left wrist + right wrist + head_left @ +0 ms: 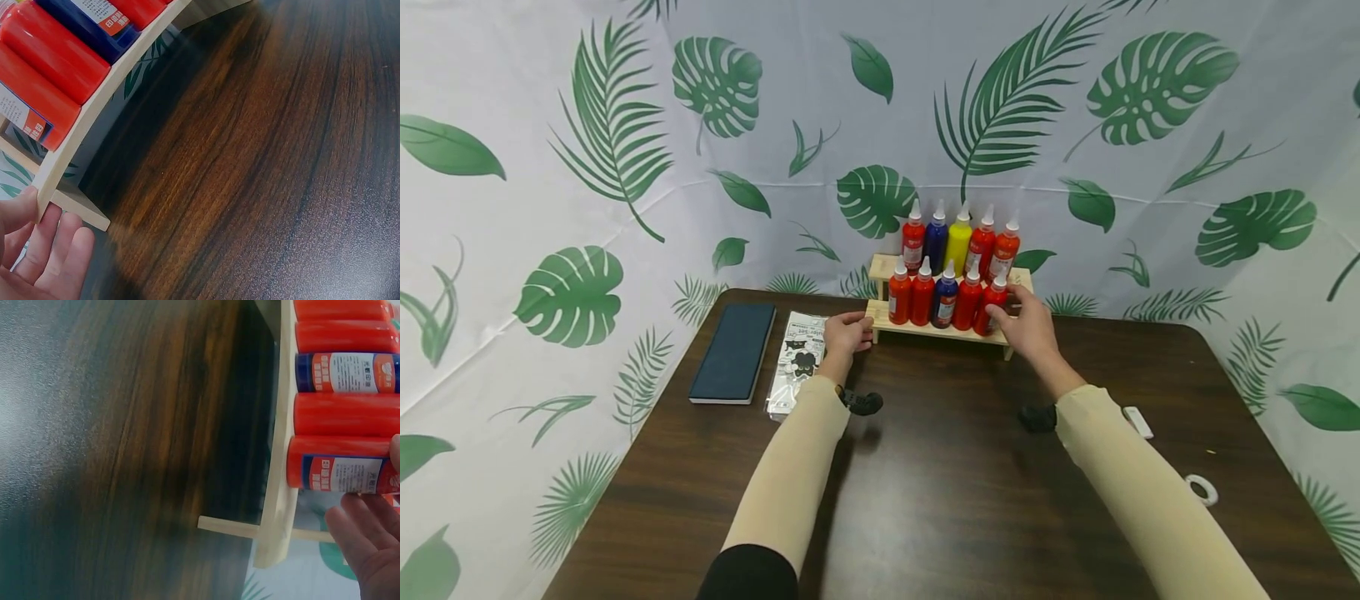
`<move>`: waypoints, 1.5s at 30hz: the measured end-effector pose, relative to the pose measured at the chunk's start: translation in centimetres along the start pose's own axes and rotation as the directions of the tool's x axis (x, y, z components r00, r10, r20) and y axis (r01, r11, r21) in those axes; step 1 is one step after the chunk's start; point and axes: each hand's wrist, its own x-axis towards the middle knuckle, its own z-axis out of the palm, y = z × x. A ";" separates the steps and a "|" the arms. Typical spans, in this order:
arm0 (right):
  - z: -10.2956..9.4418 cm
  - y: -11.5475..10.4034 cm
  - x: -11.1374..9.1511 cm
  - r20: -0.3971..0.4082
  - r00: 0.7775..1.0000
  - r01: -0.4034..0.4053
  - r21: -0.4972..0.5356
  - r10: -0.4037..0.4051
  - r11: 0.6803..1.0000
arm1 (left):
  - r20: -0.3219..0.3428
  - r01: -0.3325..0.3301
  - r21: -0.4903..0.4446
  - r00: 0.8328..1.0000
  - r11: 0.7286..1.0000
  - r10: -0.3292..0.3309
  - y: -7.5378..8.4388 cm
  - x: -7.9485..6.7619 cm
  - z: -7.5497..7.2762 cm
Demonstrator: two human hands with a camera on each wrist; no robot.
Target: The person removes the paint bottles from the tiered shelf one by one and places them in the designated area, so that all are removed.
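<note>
The brown table [940, 467] carries a wooden rack [934, 332], book [734, 354], packet [793, 362], white ring [1212, 493]

Thumb and fingers of the bare left hand [846, 332] partly mask the end of the pale wooden two-tier stand [72, 139]; left of them, a black-and-white printed packet [797, 354] bears fine lettering too small for me to read. Between the bare right hand's [1028, 327] fingers, a red plastic bottle [340, 464] loses its top to the right wrist view's edge; left of them, a dark-blue front-row bottle [945, 302] helps hide a yellow plastic bottle's [958, 242] base.
</note>
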 end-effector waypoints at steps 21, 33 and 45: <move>-4.3 5.1 -8.3 -0.069 0.997 0.027 -0.037 -0.030 0.999 | -0.004 -0.015 -0.006 1.000 1.000 0.015 -0.1 -0.2 0.2; -3.6 7.8 -10.2 -0.070 0.993 0.086 -0.062 -0.090 0.994 | -0.007 -0.015 -0.003 1.000 1.000 0.015 -0.2 0.0 0.1; -2.7 8.2 -9.8 -0.021 0.998 0.055 -0.059 -0.056 0.997 | 0.002 0.013 0.008 1.000 1.000 -0.013 -0.2 0.5 0.1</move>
